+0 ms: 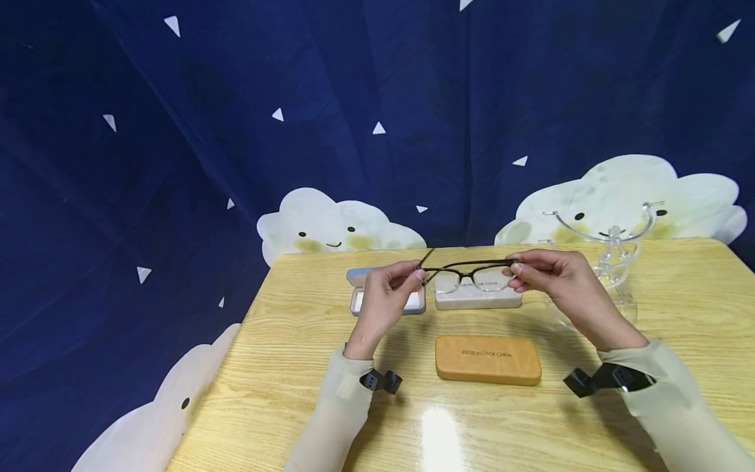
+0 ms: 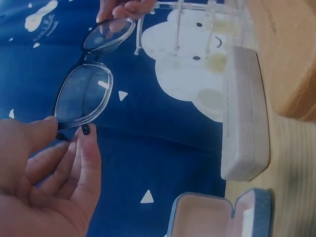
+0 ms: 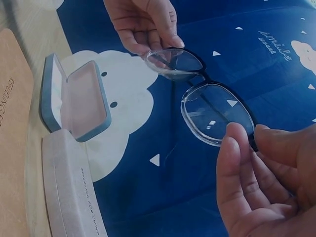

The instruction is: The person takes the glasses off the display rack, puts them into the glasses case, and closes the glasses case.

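Note:
A pair of eyeglasses (image 1: 467, 276) with a black upper frame and clear lower rims is held in the air between both hands. My left hand (image 1: 386, 298) pinches the left hinge corner between thumb and fingers. At the opposite corner, my right hand (image 1: 569, 292) pinches the frame the same way. In the left wrist view the lenses (image 2: 85, 94) stand off the left fingertips, with the right hand at the far end. The right wrist view shows the near lens (image 3: 215, 113) beside the right thumb and fingers. Behind the glasses sits a pale glasses case (image 1: 479, 300), closed.
An open blue glasses case (image 1: 416, 303) stands behind the left hand. Nearer on the wooden table (image 1: 283, 367) lies a closed orange glasses case (image 1: 487, 360). A clear plastic display stand (image 1: 616, 262) rises behind the right hand. A dark blue curtain (image 1: 330, 85) hangs behind.

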`<state>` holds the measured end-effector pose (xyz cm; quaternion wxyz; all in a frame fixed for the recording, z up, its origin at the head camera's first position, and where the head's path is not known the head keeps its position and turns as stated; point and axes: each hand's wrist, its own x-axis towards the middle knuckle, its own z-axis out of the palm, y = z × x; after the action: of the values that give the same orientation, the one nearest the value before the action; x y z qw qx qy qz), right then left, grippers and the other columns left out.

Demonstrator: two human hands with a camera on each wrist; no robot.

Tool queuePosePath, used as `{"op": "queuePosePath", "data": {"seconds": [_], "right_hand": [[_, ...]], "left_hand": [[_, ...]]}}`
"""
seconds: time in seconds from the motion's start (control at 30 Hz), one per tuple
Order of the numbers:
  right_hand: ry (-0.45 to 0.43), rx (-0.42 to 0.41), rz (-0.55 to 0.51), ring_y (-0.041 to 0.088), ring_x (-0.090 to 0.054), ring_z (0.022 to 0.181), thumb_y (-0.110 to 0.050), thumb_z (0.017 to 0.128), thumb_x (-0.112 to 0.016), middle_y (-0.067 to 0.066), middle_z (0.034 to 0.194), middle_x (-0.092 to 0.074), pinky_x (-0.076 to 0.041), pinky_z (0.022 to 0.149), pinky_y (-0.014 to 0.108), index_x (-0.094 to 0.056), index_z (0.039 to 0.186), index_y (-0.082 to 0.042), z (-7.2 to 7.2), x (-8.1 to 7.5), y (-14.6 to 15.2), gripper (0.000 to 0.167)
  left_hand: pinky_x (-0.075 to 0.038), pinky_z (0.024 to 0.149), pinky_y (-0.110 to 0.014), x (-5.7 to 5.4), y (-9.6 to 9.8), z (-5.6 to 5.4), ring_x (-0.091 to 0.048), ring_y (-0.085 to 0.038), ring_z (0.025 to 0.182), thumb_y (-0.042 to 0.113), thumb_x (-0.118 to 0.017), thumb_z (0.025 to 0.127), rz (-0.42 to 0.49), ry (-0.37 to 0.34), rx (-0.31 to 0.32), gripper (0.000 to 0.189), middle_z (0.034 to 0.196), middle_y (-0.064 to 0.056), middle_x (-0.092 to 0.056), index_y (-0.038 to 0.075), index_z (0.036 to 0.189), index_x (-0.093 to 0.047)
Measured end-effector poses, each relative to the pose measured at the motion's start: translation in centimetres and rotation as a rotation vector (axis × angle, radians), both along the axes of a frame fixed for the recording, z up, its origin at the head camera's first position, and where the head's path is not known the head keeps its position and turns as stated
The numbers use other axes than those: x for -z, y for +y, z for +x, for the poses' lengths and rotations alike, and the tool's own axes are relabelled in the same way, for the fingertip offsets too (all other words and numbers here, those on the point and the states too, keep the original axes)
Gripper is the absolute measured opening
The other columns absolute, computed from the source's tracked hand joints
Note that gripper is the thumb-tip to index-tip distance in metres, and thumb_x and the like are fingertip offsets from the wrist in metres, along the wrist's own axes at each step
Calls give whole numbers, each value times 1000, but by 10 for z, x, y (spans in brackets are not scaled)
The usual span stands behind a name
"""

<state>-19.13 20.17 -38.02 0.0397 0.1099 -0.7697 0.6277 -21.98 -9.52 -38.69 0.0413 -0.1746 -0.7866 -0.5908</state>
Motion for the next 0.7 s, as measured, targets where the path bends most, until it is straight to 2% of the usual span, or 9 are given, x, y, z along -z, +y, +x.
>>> {"op": "queuePosePath", "data": {"seconds": [0.13, 0.27, 0.47, 0.53, 0.7], "right_hand": [[-4, -1, -6, 5, -76, 83, -13, 104, -65, -11, 98, -79, -63, 76, 22, -69, 123, 4, 0, 0, 1, 26], [-13, -9, -33, 6, -76, 83, -13, 103, -66, -8, 98, -80, -64, 76, 23, -70, 122, 3, -1, 0, 2, 25], [-10, -10, -49, 5, -77, 83, -13, 103, -67, -9, 97, -80, -64, 76, 22, -71, 121, 4, -1, 1, 1, 25], [-17, -8, -48, 5, -77, 83, -14, 102, -68, -10, 96, -80, -63, 77, 22, -71, 121, 3, -1, 1, 1, 25], [-36, 8, 0, 3, -75, 79, -17, 103, -68, -13, 91, -78, -62, 76, 20, -73, 121, 0, -2, 4, -1, 25]], "left_hand": [[-62, 81, -23, -1, 0, 0, -75, -41, 97, 9, -63, 104, 1, -2, 40, 28, 112, -23, -78, -4, 127, -71], [-60, 79, -19, 0, 0, 0, -76, -38, 94, 11, -64, 104, -2, -3, 33, 28, 110, -22, -79, -2, 127, -72], [-64, 83, -32, 1, -2, -1, -76, -21, 88, 13, -65, 103, -22, 19, 30, 26, 107, -22, -79, -1, 123, -74], [-64, 85, -36, 1, -3, -2, -77, -26, 90, 13, -64, 104, -31, 20, 41, 25, 108, -22, -78, -2, 122, -74], [-64, 89, -32, -1, -7, -3, -76, -37, 103, 13, -62, 105, -55, 5, 65, 25, 112, -21, -78, -1, 123, -73]]}}
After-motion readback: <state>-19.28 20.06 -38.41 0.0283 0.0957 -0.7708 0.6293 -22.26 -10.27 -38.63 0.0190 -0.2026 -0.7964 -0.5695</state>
